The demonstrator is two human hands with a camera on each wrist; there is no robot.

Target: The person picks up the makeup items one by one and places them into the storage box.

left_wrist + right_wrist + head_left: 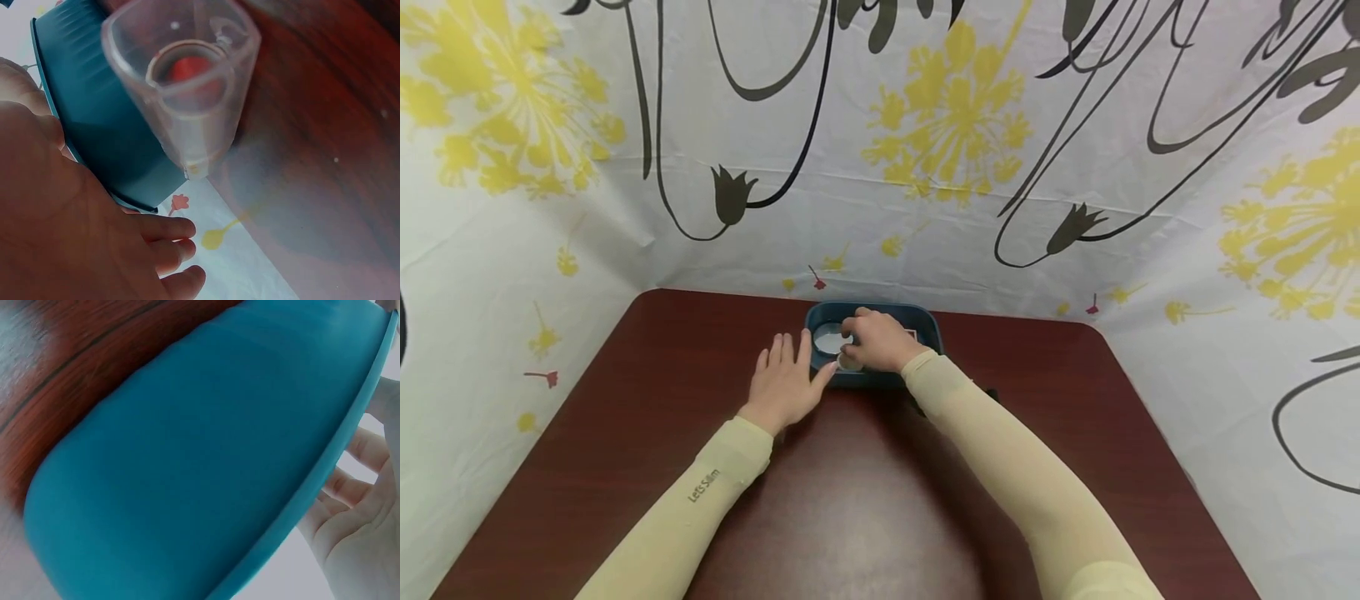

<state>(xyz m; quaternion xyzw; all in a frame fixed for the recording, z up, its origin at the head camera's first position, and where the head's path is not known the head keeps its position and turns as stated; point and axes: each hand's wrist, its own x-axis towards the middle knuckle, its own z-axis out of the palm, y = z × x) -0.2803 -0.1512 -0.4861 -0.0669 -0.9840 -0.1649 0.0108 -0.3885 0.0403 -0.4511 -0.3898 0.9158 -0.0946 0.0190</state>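
Note:
A blue-green plastic tub (936, 329) stands at the far edge of the table. My right hand (883, 340) reaches down into it with fingers bent, beside a white round item (830, 340) and over a small pale round item (850, 362). I cannot tell whether its fingers grip the pale item. The tub's side (187, 456) fills much of the right wrist view. My left hand (781, 387) has its fingers stretched out at the tub's left rim, with the thumb close to the pale item. In the left wrist view, a clear plastic cup (200, 134) shows a red spot inside.
Inside the tub, a small red-and-white item (912, 333) shows behind the right hand. A dark object (992, 393) is partly hidden by the right sleeve. The dark red-brown table (865, 500) is bordered by a white patterned cloth (880, 250).

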